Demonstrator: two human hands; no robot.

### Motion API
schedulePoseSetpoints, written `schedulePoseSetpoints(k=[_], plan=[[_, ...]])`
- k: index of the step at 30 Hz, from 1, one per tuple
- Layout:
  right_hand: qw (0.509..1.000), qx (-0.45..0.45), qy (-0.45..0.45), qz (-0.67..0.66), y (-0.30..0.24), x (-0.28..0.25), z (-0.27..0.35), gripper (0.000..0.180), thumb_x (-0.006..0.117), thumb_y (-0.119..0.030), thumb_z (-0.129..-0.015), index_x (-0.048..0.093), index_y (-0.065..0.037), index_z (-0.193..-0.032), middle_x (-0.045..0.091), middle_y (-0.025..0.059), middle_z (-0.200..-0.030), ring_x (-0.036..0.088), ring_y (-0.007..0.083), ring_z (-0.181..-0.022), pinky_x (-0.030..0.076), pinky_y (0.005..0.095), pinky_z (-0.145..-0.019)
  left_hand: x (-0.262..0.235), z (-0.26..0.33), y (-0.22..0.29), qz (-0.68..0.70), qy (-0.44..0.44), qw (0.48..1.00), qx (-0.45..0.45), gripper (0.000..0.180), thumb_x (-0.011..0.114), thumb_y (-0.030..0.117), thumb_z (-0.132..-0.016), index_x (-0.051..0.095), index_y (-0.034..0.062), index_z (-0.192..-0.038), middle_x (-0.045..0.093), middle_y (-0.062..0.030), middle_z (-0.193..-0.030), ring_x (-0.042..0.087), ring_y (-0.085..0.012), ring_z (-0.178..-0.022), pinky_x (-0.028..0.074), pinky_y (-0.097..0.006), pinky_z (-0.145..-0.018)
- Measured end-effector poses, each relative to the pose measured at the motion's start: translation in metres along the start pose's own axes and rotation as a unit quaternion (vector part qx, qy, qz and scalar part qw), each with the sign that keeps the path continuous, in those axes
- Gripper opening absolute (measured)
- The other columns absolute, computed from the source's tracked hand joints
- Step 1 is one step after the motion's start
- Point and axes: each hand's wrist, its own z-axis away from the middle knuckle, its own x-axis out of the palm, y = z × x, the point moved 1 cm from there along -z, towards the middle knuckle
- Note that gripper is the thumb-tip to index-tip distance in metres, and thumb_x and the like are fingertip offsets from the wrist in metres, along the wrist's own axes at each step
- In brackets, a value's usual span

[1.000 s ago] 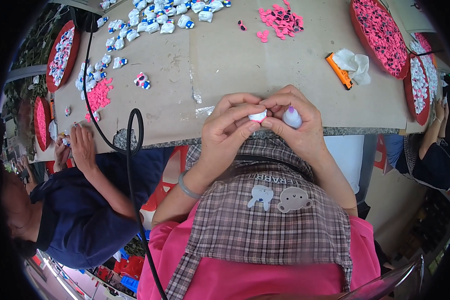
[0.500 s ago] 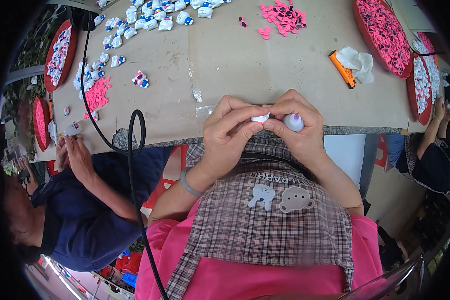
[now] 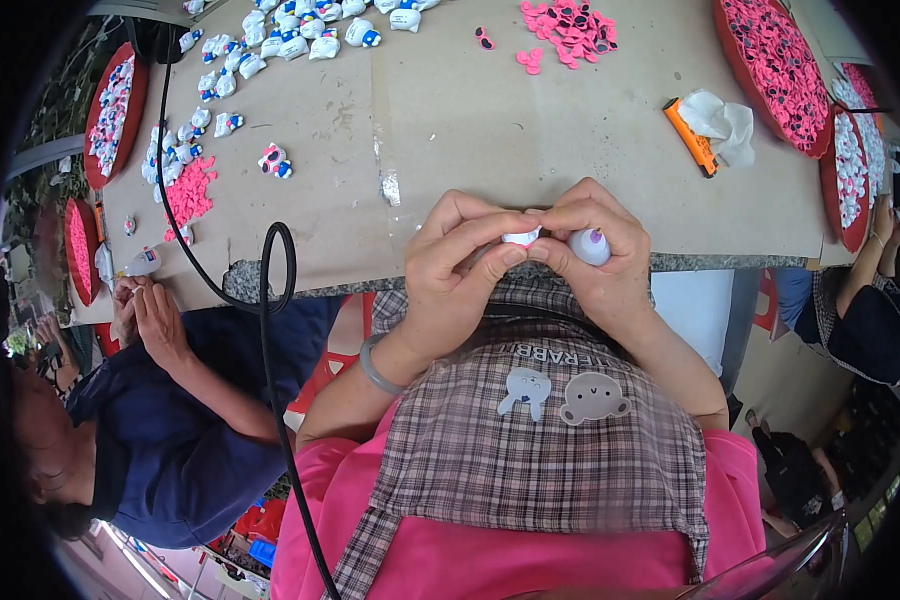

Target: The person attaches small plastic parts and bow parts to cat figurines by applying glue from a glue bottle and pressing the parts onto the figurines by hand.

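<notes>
Pinching a small white piece (image 3: 520, 238) between thumb and fingers (image 3: 482, 230) of the left hand (image 3: 450, 262), just off the near edge of the bench (image 3: 470, 120), and meeting it with the fingertips of the right hand (image 3: 610, 265). Also gripping a purple-tipped bottle (image 3: 588, 248) in that right hand. Looks partway through this piece, not yet set down. Farther out, shows one figure (image 3: 275, 161) wearing pink glasses, seemingly complete. Apparently leaves plenty undone: many white-and-blue bodies (image 3: 322, 45) with no glasses showing, dark-lensed pink glasses (image 3: 570, 32) heaped loose, more filling a red tray (image 3: 819, 149).
</notes>
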Motion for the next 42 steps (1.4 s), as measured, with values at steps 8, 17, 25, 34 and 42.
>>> schedulePoseSetpoints(k=[8,17,25,34,42], plan=[[1.000,0.003,-0.001,-0.021,-0.004,0.000,-0.002,0.022,0.077,-0.004,-0.071,0.069,-0.005,-0.092,0.057,0.0028,-0.081,0.054,0.0109,-0.071,0.043,0.0242,-0.062,-0.004,0.000,0.000,0.037,-0.001,0.999,-0.019,0.023,0.066,-0.001,-0.083,0.066,-0.0008,-0.106,0.056,-0.0063,-0.097,0.058,-0.0130,-0.083,0.048,-0.022,-0.070],[0.997,0.008,-0.073,-0.032,-0.027,0.002,-0.003,0.049,0.079,-0.006,-0.068,0.064,-0.008,-0.115,0.053,0.0015,-0.084,0.052,0.0118,-0.074,0.043,0.0256,-0.066,-0.012,0.001,-0.004,0.513,-0.042,0.840,-0.173,0.041,0.054,0.021,-0.096,0.048,-0.0030,-0.128,0.061,-0.0134,-0.108,0.064,-0.0222,-0.091,0.055,-0.032,-0.081],[0.996,0.004,-0.086,-0.008,-0.035,0.003,-0.006,0.045,0.077,-0.005,-0.071,0.065,-0.008,-0.114,0.053,0.0021,-0.083,0.052,0.0119,-0.074,0.043,0.0252,-0.066,-0.014,0.002,-0.001,0.531,-0.029,0.827,-0.181,0.040,0.053,0.020,-0.096,0.048,-0.0037,-0.128,0.060,-0.0126,-0.108,0.064,-0.0215,-0.093,0.054,-0.032,-0.083],[0.999,0.037,-0.020,0.002,-0.027,-0.012,-0.004,0.027,0.070,0.000,-0.076,0.067,-0.006,-0.103,0.054,0.0027,-0.084,0.052,0.0103,-0.074,0.044,0.0235,-0.067,-0.092,-0.021,0.035,-0.301,0.166,0.935,0.090,0.025,0.063,0.003,-0.085,0.061,0.0016,-0.110,0.061,-0.0098,-0.101,0.062,-0.0191,-0.089,0.048,-0.030,-0.080],[0.998,0.039,-0.035,0.027,-0.027,-0.013,-0.003,0.025,0.069,0.002,-0.077,0.067,-0.005,-0.101,0.056,0.0035,-0.085,0.055,0.0109,-0.076,0.045,0.0241,-0.067,-0.117,-0.032,0.037,-0.568,0.143,0.799,0.135,0.029,0.063,-0.005,-0.076,0.063,0.0051,-0.103,0.061,-0.0073,-0.104,0.049,-0.0289,-0.104,0.039,-0.038,-0.093]])
